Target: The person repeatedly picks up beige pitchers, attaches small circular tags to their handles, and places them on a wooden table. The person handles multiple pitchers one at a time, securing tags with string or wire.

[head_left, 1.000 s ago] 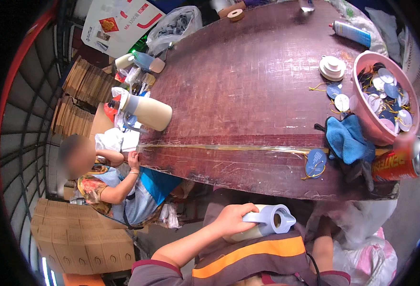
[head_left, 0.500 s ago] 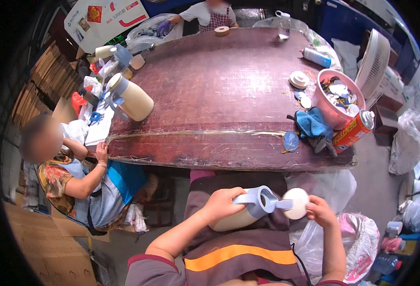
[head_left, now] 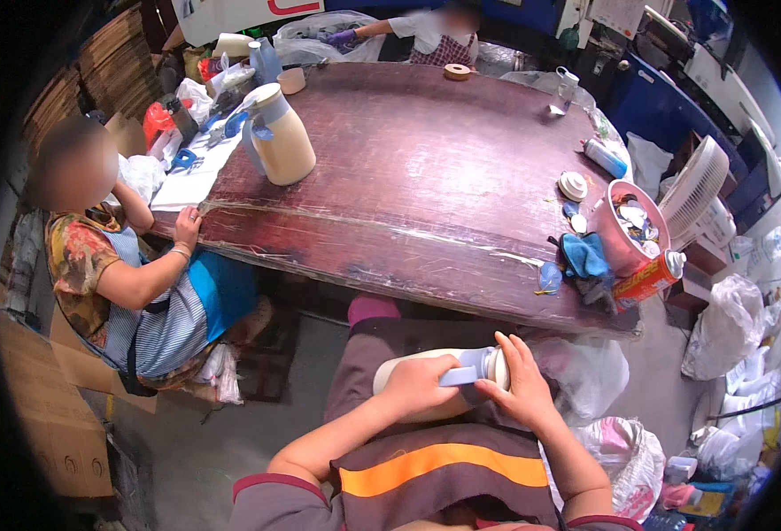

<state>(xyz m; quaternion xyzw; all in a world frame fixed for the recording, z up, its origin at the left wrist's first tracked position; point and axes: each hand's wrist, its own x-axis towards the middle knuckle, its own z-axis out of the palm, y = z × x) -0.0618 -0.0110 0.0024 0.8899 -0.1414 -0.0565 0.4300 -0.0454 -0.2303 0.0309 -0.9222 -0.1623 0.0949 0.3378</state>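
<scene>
A cream vacuum jug with a blue-grey collar and handle lies on its side across my lap, its mouth toward the right. My left hand is closed around it at the handle. At the mouth sits a round white lid. My right hand grips that lid from the right, fingers over its upper edge and thumb at its lower edge. Whether the lid is seated fully cannot be seen.
On the dark red table stands another cream jug. At the right are a pink bucket of small discs, a blue cloth, an orange spray can and a white lid. A person sits at the left.
My right hand has brought the lid leftward onto the jug's mouth, which stood open before. My left hand keeps its hold. The whole view has shifted and tilted.
</scene>
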